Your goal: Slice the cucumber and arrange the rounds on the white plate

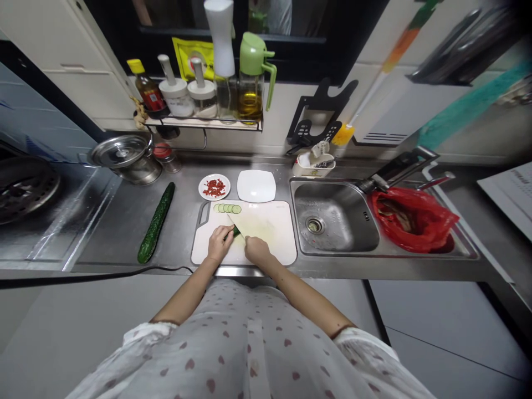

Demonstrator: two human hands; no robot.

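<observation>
My left hand point(219, 242) rests curled on a short piece of cucumber point(235, 231) lying on the white cutting board point(274, 244). My right hand point(256, 249) is closed round the handle of a knife point(240, 224), whose broad pale blade lies against the cucumber end. Several cut cucumber slices point(227, 208) lie in a row at the board's far left edge. A whole cucumber point(157, 222) lies on the steel counter to the left of the board.
Behind the board sit a small plate of chopped red chilli point(214, 187) and an empty white square plate point(256, 185). A sink point(332, 221) lies to the right, with a red plastic bag point(413, 217) beyond. A lidded pot point(127, 158) and a condiment shelf point(203, 119) stand at the back.
</observation>
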